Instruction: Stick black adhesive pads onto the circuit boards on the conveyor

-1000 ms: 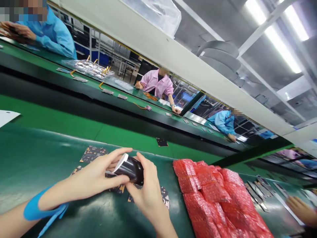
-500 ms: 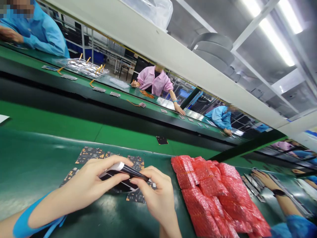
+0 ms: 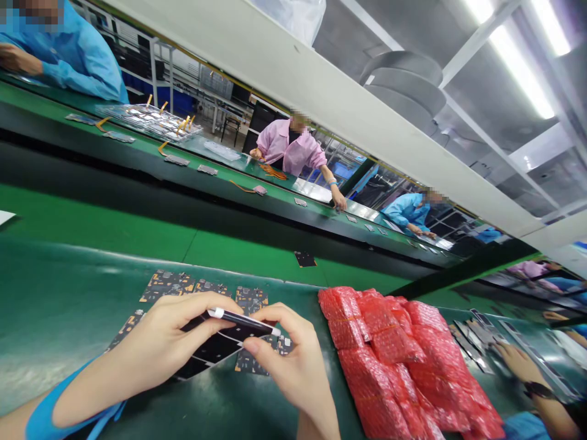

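Black sheet (image 3: 213,349) with a pale end is held above the green tabletop (image 3: 50,305); the left hand (image 3: 172,327) pinches it between thumb and fingers, and the right hand (image 3: 296,348) grips its other end likewise; dark circuit boards (image 3: 251,298) lie around and behind the 2 hands; red bubble-wrap packs (image 3: 389,360) are heaped to the right; 1 blue strap (image 3: 57,397) circles the left wrist.

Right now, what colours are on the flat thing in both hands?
The sheet is mostly black with white lines, best seen in the head view.
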`<state>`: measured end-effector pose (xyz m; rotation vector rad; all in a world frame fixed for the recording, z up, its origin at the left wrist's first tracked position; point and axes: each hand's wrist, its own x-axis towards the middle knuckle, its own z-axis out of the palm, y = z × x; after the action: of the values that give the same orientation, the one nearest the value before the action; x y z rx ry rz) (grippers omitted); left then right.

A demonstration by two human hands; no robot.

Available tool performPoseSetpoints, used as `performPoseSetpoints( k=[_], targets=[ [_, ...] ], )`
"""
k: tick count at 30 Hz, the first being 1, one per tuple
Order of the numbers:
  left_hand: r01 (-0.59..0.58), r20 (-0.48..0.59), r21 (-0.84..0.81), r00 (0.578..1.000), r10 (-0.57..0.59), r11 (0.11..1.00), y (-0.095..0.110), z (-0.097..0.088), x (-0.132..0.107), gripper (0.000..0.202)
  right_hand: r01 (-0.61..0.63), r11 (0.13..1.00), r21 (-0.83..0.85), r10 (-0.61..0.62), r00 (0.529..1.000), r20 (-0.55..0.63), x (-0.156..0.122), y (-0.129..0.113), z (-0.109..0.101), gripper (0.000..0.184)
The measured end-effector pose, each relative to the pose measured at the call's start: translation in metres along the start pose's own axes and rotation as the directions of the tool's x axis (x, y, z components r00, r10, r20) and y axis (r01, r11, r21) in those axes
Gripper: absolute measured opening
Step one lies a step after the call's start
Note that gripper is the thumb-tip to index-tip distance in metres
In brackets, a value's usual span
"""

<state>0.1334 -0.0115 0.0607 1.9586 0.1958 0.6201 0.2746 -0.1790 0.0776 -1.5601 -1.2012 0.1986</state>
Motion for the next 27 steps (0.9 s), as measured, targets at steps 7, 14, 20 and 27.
performPoseSetpoints(
  k=[7, 14, 20, 27],
  targets=[
    [0.052, -0.002, 0.062, 0.999, -0.052, 0.997, 0.001, -0.002, -0.006, 0.021, 0.049, 0.997, -0.061, -0.052, 0.997, -0.048, 0.003, -0.005, 0.001, 0.019],
    [0.019, -0.085, 0.067, 0.996, -0.014, 0.998, 0.005, -0.001, -0.011, 0.022, 0.099, 0.992, -0.084, -0.093, 0.993, 0.066, 0.005, -0.011, -0.002, 0.024],
    [0.114, -0.115, 0.094, 0.988, -0.103, 0.989, -0.003, 0.003, -0.01, 0.039, 0.163, 0.978, -0.127, -0.168, 0.985, -0.035, 0.005, -0.006, 0.001, 0.015],
    [0.258, -0.104, -0.183, 0.954, -0.279, 0.949, -0.003, 0.004, 0.006, 0.056, 0.346, 0.844, -0.409, -0.431, 0.892, -0.135, 0.007, 0.016, 0.016, 0.035]
  ],
)
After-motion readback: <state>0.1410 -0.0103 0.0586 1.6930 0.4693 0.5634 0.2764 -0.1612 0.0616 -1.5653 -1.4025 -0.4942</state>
